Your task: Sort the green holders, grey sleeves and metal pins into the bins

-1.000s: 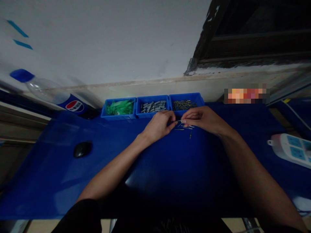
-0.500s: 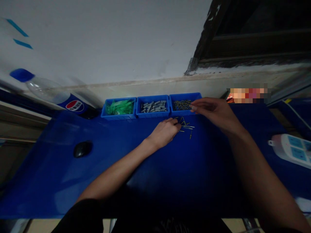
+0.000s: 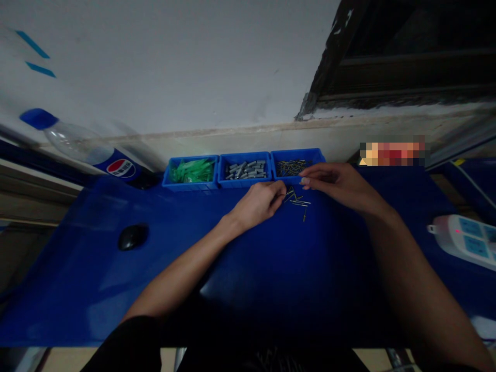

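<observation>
Fingers curled, my left hand is closed at the left edge of a small pile of thin brass-coloured screws, which look like slender pins from here. Anything inside its grip is hidden. My right hand hovers at the front right of the screw bin, thumb and forefinger stretched out with a narrow gap between the tips. I see nothing between them. More screws fill that blue bin. Beside it, the middle bin has grey metal cylinders; the left bin has green plastic pieces.
A blue sheet covers the table. A black mouse lies on the left. Behind it a Pepsi bottle leans by the wall. A white power strip is at the right.
My left hand has drawn slightly left and up, nearer the bins' front. My right hand has shifted a little down and left, from over the screw bin toward its front edge.
</observation>
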Demonstrator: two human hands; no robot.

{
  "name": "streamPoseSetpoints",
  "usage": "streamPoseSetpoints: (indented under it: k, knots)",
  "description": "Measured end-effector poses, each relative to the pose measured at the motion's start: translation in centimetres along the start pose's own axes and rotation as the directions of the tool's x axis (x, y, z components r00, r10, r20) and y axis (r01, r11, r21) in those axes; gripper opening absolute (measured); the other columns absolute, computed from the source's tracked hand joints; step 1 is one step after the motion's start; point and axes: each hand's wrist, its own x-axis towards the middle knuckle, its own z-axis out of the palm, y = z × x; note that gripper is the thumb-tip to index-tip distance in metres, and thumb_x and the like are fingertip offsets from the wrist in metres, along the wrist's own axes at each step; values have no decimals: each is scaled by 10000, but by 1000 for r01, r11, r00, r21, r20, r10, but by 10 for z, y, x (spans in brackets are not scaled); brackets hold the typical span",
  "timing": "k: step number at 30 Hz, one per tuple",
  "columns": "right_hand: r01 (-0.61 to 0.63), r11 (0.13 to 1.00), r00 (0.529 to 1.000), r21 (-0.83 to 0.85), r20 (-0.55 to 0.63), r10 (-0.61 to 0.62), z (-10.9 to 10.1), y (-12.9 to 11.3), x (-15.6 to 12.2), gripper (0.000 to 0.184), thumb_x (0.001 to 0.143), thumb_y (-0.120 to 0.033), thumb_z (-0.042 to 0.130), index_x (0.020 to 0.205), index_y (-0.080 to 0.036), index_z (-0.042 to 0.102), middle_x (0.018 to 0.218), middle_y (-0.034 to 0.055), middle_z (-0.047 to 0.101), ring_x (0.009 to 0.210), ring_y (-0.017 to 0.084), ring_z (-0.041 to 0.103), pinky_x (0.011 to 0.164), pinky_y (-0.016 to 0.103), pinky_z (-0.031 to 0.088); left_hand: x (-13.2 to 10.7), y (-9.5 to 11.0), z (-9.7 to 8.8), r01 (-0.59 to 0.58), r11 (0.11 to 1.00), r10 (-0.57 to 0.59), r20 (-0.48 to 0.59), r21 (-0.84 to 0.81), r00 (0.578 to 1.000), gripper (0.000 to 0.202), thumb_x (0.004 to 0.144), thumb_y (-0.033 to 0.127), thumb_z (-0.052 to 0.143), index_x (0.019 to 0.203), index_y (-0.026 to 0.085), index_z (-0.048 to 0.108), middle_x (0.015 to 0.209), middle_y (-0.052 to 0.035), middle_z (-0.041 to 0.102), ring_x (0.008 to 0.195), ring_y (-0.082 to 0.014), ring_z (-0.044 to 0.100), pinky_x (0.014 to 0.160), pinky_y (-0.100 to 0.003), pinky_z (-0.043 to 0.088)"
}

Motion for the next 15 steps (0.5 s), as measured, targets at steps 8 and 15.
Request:
streamPoseSetpoints:
  k: [8,15]
  knots:
    - [-73,995,985,61,158,62,5,1,1,240,797,-413,839,1009,-301,830,888,11,840,863,235,801,842,395,636,1,3,-7,-51,986,19,-196,-157,980,62,941,172,649,999,173,627,869,-16,697,779,-131,660,750,-276,534]
    - [-86,991,987,100,143,71,14,-2,1,139,763,-366,857,885,-301,838,857,9,838,857,240,802,856,418,647,1,3,-5,-37,991,9,-215,-125,977,47,946,185,676,962,169,634,862,-14,694,777,-133,657,756,-280,539]
